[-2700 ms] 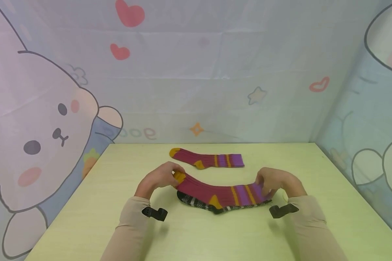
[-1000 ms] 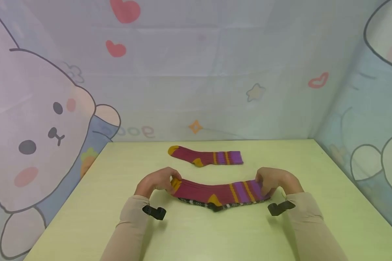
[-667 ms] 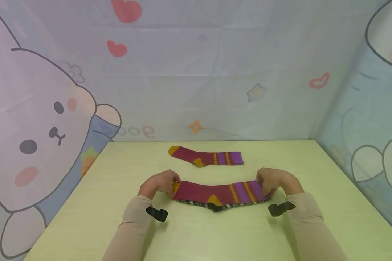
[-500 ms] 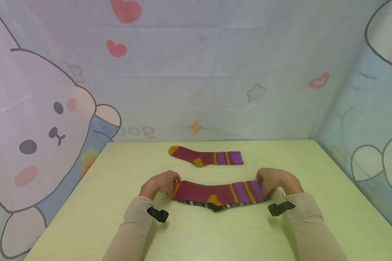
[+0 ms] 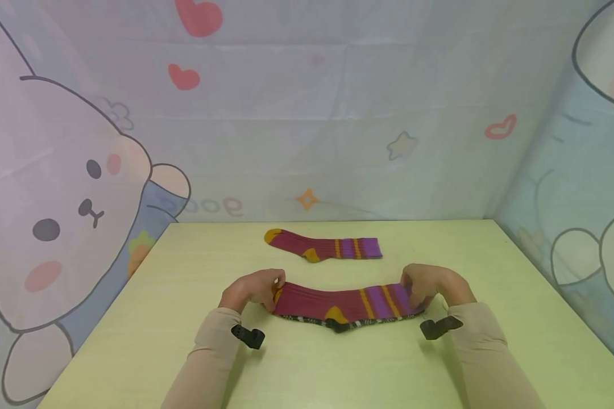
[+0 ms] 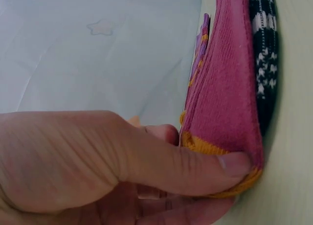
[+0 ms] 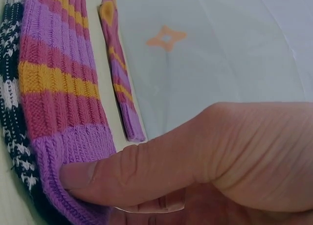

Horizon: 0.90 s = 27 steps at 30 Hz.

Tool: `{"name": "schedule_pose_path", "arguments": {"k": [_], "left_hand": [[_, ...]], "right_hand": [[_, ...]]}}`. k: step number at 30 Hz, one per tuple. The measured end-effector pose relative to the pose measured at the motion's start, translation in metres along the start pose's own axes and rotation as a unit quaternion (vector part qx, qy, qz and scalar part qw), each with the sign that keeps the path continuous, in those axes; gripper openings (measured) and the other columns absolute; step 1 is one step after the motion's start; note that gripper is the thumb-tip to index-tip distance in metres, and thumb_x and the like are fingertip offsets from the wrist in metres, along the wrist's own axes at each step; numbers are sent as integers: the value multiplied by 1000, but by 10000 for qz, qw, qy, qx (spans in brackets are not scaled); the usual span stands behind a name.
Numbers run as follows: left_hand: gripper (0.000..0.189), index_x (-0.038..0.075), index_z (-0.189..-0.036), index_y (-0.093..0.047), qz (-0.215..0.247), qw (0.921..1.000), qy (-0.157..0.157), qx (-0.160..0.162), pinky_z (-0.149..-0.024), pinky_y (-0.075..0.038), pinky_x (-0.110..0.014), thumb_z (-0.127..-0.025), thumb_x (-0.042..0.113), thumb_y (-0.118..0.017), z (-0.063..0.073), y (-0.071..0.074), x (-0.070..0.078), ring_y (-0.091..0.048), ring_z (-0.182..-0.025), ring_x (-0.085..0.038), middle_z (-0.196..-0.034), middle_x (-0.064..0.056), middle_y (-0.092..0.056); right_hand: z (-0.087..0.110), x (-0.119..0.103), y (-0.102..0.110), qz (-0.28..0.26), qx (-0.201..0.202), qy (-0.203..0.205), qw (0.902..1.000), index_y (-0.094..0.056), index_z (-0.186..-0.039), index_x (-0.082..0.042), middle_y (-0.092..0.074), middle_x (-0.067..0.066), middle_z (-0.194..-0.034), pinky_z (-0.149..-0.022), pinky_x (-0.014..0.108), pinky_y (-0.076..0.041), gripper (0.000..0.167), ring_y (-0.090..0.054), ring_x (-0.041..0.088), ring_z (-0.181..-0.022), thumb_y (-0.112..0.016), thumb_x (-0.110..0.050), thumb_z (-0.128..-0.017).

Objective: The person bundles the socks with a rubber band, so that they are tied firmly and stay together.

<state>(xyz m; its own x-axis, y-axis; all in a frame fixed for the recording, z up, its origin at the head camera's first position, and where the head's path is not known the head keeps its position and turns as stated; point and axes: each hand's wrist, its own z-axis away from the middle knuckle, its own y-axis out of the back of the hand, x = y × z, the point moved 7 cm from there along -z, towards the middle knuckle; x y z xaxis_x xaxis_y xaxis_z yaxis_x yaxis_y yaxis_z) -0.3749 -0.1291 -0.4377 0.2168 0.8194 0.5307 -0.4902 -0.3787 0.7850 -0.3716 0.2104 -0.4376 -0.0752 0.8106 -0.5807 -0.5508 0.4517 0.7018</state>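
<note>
A maroon sock with a yellow heel and toe and a purple striped cuff is stretched sideways between both hands. At its toe end, my left hand pinches the yellow tip; in the left wrist view the thumb lies across it. My right hand holds the purple cuff at the other end, thumb on top. Under the maroon sock lies a black-and-white patterned sock. Most of it is covered, and only its near edge and dark heel show.
A matching maroon sock lies flat farther back on the pale yellow table, toe to the left. Behind the table's far edge hangs a printed cloth backdrop, which also runs along both sides.
The maroon sock's toe end has come down and toward me, so it covers more of the black-and-white sock. My left hand moved slightly with it; the right hand stays almost in place.
</note>
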Motion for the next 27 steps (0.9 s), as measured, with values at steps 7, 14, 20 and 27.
{"name": "schedule_pose_path", "arguments": {"k": [7, 14, 20, 27], "left_hand": [[37, 9, -94, -57, 14, 9999, 58, 113, -61, -41, -29, -74, -10, -82, 1, 1, -1, -49, -73, -20, -87, -6, -52], [36, 9, -100, -61, -278, 9992, 199, 196, -71, -43, -33, -75, -1, -85, 2, 3, -1, -51, -84, -22, -95, -6, -56], [37, 7, -103, -64, -283, 9989, 319, 202, -73, -44, -35, -75, -1, -85, 2, 4, -1, -50, -85, -22, -96, -6, -56], [43, 6, -110, -60, -195, 9994, 284, 65, -78, -47, -37, -75, -2, -83, 3, 3, -2, -53, -86, -22, -97, -5, -60]], "right_hand": [[1, 0, -1, -8, -19, 6, 10000, -54, -115, 9, -57, 15, -105, -70, 39, -58, 47, -64, 25, -85, -75, 10, -74], [1, 1, -1, -11, -70, 6, 10000, -54, -117, 9, -58, 16, -106, -71, 40, -58, 47, -64, 27, -88, -73, 10, -74], [2, -1, 0, -61, -74, 7, 10000, -54, -117, 9, -58, 16, -107, -70, 40, -58, 46, -64, 28, -87, -72, 11, -75], [2, -3, 0, -42, -69, 32, 10000, -54, -117, 9, -58, 16, -106, -70, 40, -58, 46, -64, 27, -86, -71, 12, -75]]}}
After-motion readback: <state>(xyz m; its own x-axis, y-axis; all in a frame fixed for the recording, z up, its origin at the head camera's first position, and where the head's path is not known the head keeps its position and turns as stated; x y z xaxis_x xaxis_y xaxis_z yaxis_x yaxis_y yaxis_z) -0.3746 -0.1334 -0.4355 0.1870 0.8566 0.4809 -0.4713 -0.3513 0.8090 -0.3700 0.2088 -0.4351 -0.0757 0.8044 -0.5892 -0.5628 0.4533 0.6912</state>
